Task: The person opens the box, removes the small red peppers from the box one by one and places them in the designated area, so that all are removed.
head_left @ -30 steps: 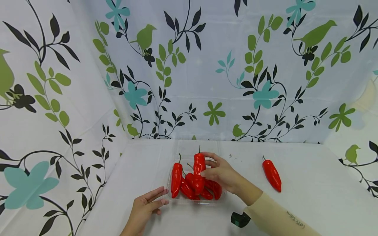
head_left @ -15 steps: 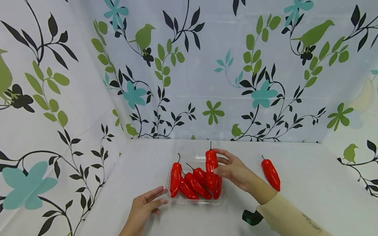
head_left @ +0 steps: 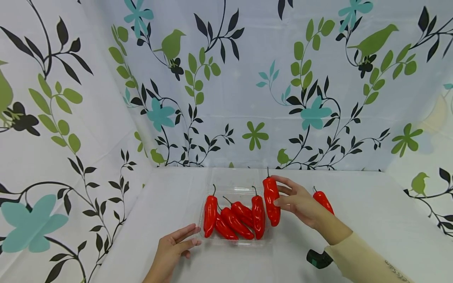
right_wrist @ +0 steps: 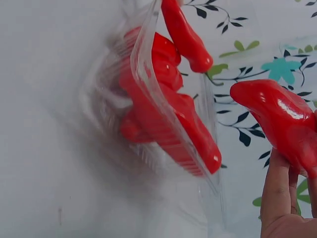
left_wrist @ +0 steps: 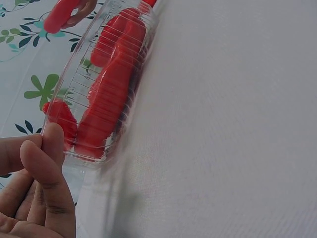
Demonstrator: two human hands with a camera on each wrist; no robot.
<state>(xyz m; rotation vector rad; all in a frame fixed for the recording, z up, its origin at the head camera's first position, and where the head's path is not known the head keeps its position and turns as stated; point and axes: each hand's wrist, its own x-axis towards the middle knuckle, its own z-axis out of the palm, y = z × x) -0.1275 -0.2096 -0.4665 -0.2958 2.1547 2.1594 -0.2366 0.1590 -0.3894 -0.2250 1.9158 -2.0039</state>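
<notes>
Faces a white cloth (head_left: 226, 98) printed with birds, leaves and flowers in green, black and turquoise, hung at twelve o'clock behind a white table (head_left: 371, 212). Has on that table a clear plastic container (head_left: 236, 242), taken here as the clock's centre in the head view, with a clear lid (head_left: 233, 179) laid back toward twelve. Reaches in from four o'clock in a cream sleeve (head_left: 368, 259). Rests the left hand (head_left: 173, 249) at eight o'clock, released, fingers extended, with fingertips at the container's nearest corner. Grasps a glossy red pepper (head_left: 270, 192) in the right hand (head_left: 297, 200) between two and three o'clock, stem toward twelve, just beside the container's three o'clock wall in the head view and apart from its contents in the right wrist view. Holds five peppers in view inside the container: an upright left pepper (head_left: 210, 216) at nine, an upright right pepper (head_left: 258, 217) at three, and three slanted peppers (head_left: 236, 223) between, with stems toward ten or eleven. Leaves a loose pepper (head_left: 323, 201) on the table at three, partly hidden by the right arm. Shows a small black object (head_left: 318, 259) at four, beside the cuff.
</notes>
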